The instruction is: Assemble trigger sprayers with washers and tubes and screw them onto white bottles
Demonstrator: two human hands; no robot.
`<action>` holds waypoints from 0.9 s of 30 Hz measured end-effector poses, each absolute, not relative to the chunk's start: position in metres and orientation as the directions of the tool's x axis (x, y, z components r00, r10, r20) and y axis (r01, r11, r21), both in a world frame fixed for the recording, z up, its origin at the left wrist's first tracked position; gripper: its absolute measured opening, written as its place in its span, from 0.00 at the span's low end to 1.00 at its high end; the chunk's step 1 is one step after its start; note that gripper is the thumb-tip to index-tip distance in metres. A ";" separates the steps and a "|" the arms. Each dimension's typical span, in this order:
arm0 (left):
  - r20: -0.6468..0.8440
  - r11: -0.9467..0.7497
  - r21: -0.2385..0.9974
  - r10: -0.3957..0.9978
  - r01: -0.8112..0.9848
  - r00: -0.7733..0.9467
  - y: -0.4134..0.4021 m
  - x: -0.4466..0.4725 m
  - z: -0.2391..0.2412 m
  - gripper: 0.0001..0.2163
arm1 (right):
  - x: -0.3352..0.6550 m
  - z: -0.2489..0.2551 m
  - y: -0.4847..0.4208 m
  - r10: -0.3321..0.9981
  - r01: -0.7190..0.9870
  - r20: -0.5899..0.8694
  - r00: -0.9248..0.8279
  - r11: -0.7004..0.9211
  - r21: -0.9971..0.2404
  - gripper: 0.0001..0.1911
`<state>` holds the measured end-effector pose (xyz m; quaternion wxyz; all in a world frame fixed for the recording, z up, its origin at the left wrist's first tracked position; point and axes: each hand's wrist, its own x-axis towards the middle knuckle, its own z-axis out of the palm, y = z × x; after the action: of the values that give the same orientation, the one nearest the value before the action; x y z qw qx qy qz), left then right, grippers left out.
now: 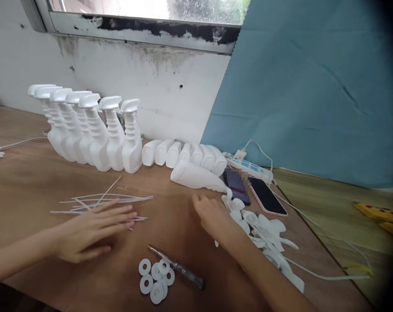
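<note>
My left hand (92, 229) lies flat with its fingers stretched out, over the near ends of several thin white tubes (112, 199). Past the middle of the table, my right hand (212, 216) has its fingers bent down toward the wood; what they hold, if anything, is hidden. Just beyond it a white bottle (196, 175) lies on its side, its neck toward a pile of white spray trigger heads (264, 229). Between my arms are a screwdriver (183, 271) with a clear handle and several white ring washers (146, 284).
Assembled white spray bottles (131, 143) stand in a row at the back left. Several more bottles (186, 154) lie beside them. Two phones (267, 197) and a power strip (251, 169) with cables sit at the right. A blue cloth (300, 95) hangs behind.
</note>
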<state>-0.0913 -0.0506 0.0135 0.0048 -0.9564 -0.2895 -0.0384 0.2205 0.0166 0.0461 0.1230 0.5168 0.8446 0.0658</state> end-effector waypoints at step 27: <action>0.289 -0.621 0.592 0.758 0.514 0.584 -0.047 -0.029 -0.007 0.05 | 0.228 -0.007 -0.025 0.746 0.671 0.216 -0.630 0.663 -0.331 0.21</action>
<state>-0.0288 -0.0472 -0.0068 -0.2293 -0.8600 -0.3699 -0.2666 0.2283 -0.0255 -0.0071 -0.1693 0.3954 0.8960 -0.1101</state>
